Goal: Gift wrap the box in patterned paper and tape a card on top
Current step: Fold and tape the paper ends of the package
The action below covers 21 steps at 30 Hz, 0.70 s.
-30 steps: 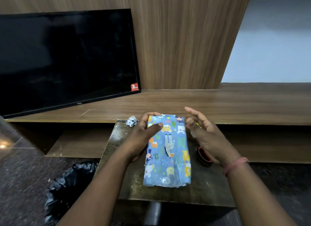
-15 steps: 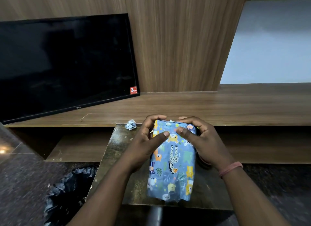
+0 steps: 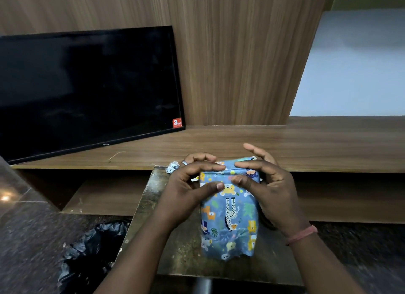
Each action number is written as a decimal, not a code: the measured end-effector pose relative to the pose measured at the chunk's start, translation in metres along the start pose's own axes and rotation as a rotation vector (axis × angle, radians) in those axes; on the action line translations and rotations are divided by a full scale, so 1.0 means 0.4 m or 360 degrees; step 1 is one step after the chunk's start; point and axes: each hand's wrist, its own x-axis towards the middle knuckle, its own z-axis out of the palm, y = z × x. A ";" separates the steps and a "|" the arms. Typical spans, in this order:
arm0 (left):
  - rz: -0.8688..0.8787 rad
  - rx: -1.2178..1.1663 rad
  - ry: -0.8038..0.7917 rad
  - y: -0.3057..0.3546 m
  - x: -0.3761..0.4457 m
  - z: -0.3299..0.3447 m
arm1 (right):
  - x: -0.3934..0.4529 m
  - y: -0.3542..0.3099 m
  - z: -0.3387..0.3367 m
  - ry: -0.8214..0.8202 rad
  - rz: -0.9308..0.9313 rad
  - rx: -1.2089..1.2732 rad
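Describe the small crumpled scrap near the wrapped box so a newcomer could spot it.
Start at the black TV on the wooden shelf. Below its right corner, the small table's far left corner holds a crumpled paper scrap. Unlike the wrapped box beside it, it's tiny and balled.

Both forearms are bare, with no sleeve reaching into view. The left hand [image 3: 186,188] wears a silver-coloured ring [image 3: 184,162] on one finger (which finger is hard to tell). The right hand [image 3: 270,188] has no ring that shows. Round the right wrist sits a thin pinkish-red band [image 3: 303,234], doubled like a thread or cord. The fingernails are short and unpainted.
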 end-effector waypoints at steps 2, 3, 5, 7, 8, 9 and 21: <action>0.0108 0.0068 0.0030 0.005 -0.001 0.002 | 0.000 -0.001 0.003 0.0035 -0.0027 0.0029; 0.0140 0.0088 0.0048 0.005 0.000 0.001 | 0.000 0.001 0.004 0.0049 -0.0036 0.0042; 0.0161 0.0083 0.0071 0.004 -0.002 -0.001 | -0.004 0.002 0.010 0.0093 -0.0042 0.0047; 0.0096 0.0019 0.0091 0.007 -0.004 0.004 | -0.004 0.012 0.013 0.0152 -0.0006 0.0088; 0.0031 -0.0035 0.0101 0.007 -0.006 0.006 | -0.004 0.021 0.014 0.0165 0.0033 0.0111; -0.0021 -0.0050 0.0116 0.003 -0.006 0.007 | -0.004 0.033 0.014 0.0162 0.0077 0.0127; -0.0314 0.0043 0.0235 -0.057 -0.013 0.012 | -0.015 0.048 0.017 0.0002 0.0507 0.0361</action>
